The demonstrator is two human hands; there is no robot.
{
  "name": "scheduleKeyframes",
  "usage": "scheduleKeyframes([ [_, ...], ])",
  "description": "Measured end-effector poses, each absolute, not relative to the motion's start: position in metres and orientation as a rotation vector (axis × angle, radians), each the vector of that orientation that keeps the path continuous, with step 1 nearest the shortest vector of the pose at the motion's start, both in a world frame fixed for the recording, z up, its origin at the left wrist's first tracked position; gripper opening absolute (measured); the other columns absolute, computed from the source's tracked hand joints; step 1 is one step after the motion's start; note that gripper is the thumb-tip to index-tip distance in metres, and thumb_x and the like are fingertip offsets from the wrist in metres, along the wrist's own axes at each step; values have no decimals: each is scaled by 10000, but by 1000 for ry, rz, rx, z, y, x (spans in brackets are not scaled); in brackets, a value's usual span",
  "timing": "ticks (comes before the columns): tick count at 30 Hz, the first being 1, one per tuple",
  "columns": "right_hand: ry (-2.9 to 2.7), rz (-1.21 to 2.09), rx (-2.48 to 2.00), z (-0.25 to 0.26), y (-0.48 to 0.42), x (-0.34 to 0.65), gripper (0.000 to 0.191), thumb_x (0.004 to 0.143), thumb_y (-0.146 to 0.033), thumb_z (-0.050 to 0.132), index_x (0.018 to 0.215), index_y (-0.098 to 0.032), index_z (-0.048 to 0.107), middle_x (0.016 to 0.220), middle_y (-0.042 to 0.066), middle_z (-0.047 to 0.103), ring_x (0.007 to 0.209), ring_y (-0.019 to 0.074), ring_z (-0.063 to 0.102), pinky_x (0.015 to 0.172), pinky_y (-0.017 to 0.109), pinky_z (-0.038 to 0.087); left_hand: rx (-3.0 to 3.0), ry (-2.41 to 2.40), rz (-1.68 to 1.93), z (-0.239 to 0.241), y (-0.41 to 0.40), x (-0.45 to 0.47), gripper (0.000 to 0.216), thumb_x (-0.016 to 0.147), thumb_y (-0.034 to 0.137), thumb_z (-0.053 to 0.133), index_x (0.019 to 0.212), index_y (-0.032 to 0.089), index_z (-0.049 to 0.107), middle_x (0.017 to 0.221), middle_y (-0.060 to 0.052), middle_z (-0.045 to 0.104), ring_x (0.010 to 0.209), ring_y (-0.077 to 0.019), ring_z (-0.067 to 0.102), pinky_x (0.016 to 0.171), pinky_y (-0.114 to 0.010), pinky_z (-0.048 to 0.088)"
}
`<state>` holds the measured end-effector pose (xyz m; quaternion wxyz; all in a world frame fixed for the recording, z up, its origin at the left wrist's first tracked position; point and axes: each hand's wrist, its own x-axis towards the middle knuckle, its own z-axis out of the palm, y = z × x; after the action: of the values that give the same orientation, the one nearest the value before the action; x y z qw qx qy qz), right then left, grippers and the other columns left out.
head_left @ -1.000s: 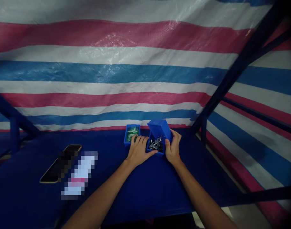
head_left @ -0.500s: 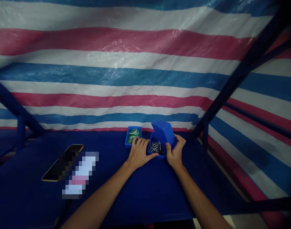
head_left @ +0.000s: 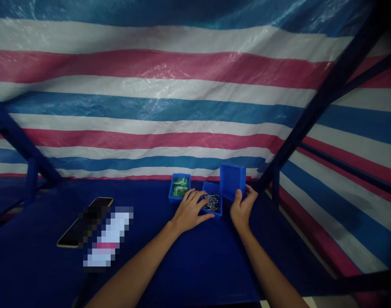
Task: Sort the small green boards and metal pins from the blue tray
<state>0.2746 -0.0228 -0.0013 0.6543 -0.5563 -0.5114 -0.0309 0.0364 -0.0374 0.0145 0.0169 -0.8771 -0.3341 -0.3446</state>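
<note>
My right hand [head_left: 243, 209] grips a small blue plastic box [head_left: 233, 182], raised and tilted with its hollow side towards me. Below and left of it, another blue box [head_left: 221, 210] stands on the table, holding a heap of silvery screws or nails [head_left: 212, 202]. At that box's left side lies my left hand [head_left: 189, 211], fingers spread. Its fingertips reach over the rim and its thumb extends along the front edge. Just behind my left hand is a third blue box [head_left: 175, 199] with green and white parts [head_left: 180, 187] inside.
On the left of the blue table [head_left: 144, 265] lies a dark phone [head_left: 69, 233] with a light edge. Beside it is a blurred-out pale item [head_left: 108, 239]. Striped plastic sheeting [head_left: 157, 111] hangs behind. Blue frame posts [head_left: 306, 113] rise at both sides.
The box in my right hand has moved right, away from the box of metal pieces, and turned so its hollow inside shows. My left hand has shifted slightly right and nearer.
</note>
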Motion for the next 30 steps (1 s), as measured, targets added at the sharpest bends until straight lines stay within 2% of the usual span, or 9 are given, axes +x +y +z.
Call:
scheduleKeyframes([
  [2, -1066, -35, -1306, -1, -20, 279, 470, 1067, -546, 467, 1346, -170, 502, 1268, 162, 518, 1193, 321, 544, 1074, 539, 431, -2783, -954, -1074, 12, -36, 37, 439, 998, 616, 613, 1221, 243, 681, 1363, -95, 657, 1306, -270, 601, 1142, -484, 479],
  [5, -960, -47, -1349, -2, -15, 287, 517, 1058, -590, 459, 1321, -154, 547, 1290, 188, 541, 1204, 331, 552, 1080, 534, 425, -2827, -934, -1055, 9, -36, 37, 398, 1009, 575, 619, 1219, 241, 676, 1321, -81, 675, 1268, -254, 622, 1060, -434, 532],
  [9, -960, -96, -1454, -4, -12, 296, 531, 1059, -607, 434, 1209, -146, 650, 1178, 183, 661, 1115, 329, 621, 998, 486, 467, -2838, -967, -995, 9, -36, 37, 383, 1007, 547, 633, 1241, 245, 665, 1304, -80, 668, 1240, -262, 632, 1027, -437, 542],
  [13, -979, -62, -1626, -6, -12, 298, 576, 1046, -640, 418, 1135, -149, 708, 1110, 194, 728, 1016, 334, 673, 898, 444, 479, -2817, -966, -983, 10, -36, 38, 346, 1020, 505, 630, 1222, 227, 664, 1197, -81, 675, 1154, -256, 645, 967, -413, 544],
  [19, -952, 124, -1917, -1, -11, 305, 542, 1047, -588, 449, 1181, -147, 732, 1106, 209, 763, 1003, 342, 703, 840, 385, 462, -2801, -929, -961, 9, -36, 40, 310, 1024, 496, 628, 1095, 197, 666, 1085, -67, 663, 1004, -236, 629, 871, -383, 518],
  [25, -974, 237, -2084, 2, -11, 314, 576, 1062, -589, 410, 1195, -137, 743, 1098, 239, 770, 1011, 370, 712, 835, 386, 461, -2786, -925, -934, 9, -35, 39, 356, 1032, 533, 596, 1070, 185, 659, 1054, -64, 653, 974, -232, 609, 864, -374, 490],
  [30, -987, 264, -2131, -1, -7, 322, 596, 1048, -598, 408, 1201, -133, 748, 1131, 260, 761, 1029, 387, 711, 850, 408, 475, -2805, -989, -927, 9, -37, 41, 435, 1019, 593, 585, 1177, 196, 661, 1102, -75, 648, 1046, -253, 614, 924, -398, 506],
])
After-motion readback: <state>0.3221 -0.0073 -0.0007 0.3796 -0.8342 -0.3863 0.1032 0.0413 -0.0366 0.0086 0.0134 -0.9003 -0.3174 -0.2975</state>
